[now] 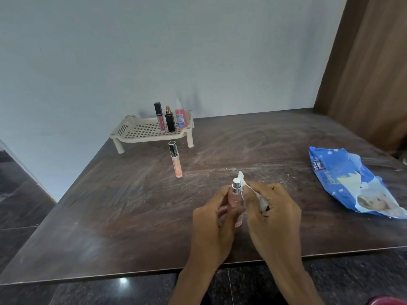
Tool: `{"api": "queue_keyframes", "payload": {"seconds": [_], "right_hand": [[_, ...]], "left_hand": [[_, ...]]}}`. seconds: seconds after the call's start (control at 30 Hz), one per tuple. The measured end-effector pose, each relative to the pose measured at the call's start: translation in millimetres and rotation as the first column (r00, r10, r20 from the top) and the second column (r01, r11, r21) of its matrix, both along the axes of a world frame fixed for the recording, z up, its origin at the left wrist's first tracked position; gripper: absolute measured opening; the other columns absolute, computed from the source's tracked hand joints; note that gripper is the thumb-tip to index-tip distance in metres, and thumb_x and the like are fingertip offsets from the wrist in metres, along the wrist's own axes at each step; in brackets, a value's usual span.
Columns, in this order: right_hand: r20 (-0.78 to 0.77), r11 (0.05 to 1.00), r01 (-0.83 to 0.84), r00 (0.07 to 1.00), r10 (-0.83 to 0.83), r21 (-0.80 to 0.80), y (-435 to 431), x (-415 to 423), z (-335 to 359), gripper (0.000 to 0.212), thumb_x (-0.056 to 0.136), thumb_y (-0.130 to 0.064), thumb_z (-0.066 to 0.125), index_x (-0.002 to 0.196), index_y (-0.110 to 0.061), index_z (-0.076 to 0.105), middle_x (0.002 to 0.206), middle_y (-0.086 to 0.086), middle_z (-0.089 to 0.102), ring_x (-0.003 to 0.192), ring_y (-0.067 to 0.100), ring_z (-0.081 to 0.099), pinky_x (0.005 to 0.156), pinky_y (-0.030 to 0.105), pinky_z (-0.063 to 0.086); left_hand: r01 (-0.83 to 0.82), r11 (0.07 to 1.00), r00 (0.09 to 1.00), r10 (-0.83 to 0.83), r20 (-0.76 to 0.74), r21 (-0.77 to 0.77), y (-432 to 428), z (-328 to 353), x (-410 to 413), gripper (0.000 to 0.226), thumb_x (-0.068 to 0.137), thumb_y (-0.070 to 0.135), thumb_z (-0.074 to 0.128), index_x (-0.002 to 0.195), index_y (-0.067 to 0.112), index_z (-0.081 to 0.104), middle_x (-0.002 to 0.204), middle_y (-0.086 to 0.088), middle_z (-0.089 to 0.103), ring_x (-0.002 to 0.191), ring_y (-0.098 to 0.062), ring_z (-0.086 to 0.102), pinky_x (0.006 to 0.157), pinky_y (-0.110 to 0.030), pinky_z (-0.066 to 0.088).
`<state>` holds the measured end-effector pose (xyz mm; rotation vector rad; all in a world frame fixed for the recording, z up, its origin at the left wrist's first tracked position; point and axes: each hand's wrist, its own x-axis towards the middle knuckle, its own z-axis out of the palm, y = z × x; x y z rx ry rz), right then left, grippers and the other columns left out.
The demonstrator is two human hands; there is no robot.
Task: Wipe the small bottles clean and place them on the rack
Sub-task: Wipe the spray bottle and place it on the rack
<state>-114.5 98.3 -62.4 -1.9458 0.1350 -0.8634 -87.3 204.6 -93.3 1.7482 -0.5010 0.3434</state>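
1. Head view, only angle. Dark wooden table point(105, 216) fills the frame; the clock is read from the table's middle, with 6 o'clock at the near edge.
2. Toward 6 o'clock: left hand point(211, 219) curled round a small pink bottle point(236, 202) with a silver spray top, held just above the table and tilted away from the person.
3. Right hand point(274, 214) is just beside it on the 3 o'clock side. Its fingers pinch a bunched white wipe point(262, 202), and a strand of the wipe lies against the bottle's neck and top.
4. At 11 o'clock, by the wall: cream slotted rack point(141, 132) on short legs. Three items stand in a row at its right end: a black-capped pink tube point(160, 117), a black bottle with gold top point(170, 122) and a red bottle with white label point(180, 119).
5. At 12 o'clock, just in front of the rack: a clear tube with orange contents point(175, 160), looks upright, apart from the rack.
6. At 3 o'clock: a crumpled blue wipes pack point(350, 183) lying flat, well apart from the hands.
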Motion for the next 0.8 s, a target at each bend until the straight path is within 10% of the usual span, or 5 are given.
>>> {"api": "queue_keyframes", "payload": {"seconds": [0.43, 0.8], "right_hand": [[0.187, 0.926, 0.156, 0.978, -0.095, -0.345, 15.3, -6.9, -24.0, 0.030, 0.074, -0.009, 0.081, 0.103, -0.009, 0.075, 0.069, -0.002, 0.052, 0.053, 0.004, 0.043, 0.047, 0.010, 0.037], [-0.208, 0.974, -0.197, 0.954, 0.217, 0.115, -17.2, 21.3, -1.1, 0.013, 0.089, -0.034, 0.063, 0.093, -0.037, 0.075, 0.078, -0.010, 0.070, 0.075, 0.002, 0.064, 0.070, 0.015, 0.050]], "left_hand": [[-0.335, 0.930, 0.935, 0.307, 0.180, 0.151, -7.1, -7.4, -5.3, 0.032, 0.085, 0.044, 0.057, 0.113, 0.029, 0.065, 0.055, 0.021, 0.057, 0.052, 0.000, 0.061, 0.047, -0.002, 0.036], [-0.094, 0.980, 0.993, 0.080, 0.082, 0.177, 5.5, -0.3, 1.0, 0.026, 0.093, 0.030, 0.069, 0.117, 0.020, 0.070, 0.074, 0.008, 0.075, 0.065, -0.006, 0.071, 0.062, -0.024, 0.057]]}}
